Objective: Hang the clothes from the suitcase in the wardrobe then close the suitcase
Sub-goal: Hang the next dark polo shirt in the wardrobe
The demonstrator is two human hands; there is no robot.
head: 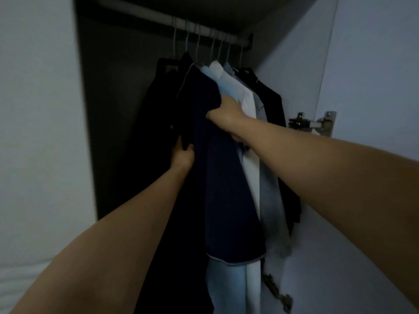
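Both my hands are up inside the wardrobe [95, 132], on the navy shirt [226, 189] that hangs from the rail [181, 24] w/ the other clothes. My right hand [229, 112] grips the shirt's right shoulder/sleeve edge, fingers curled into the fabric, thumb side toward me; looks like it holds the shirt away from the light blue shirt [217, 85] and white shirt [247, 114] just to its right, prob to straighten it. My left hand [182, 155] is lower and left, fingers wrapped round the navy fabric's left edge, pinching it between thumb and fingers, next to the dark garment [154, 132] at far left. Guess: two-handed hold is to square the shirt on its hanger [187, 41] so it drapes flat.

Further right hang a grey shirt [269, 177] and a black jacket [272, 96], close to the open door's hinge [313, 123]. Several hanger hooks sit bunched on the rail, so spacing is tight.

Suitcase not in view; can't tell if more clothes are left in it. Closing it not yet done, as far as I can judge.
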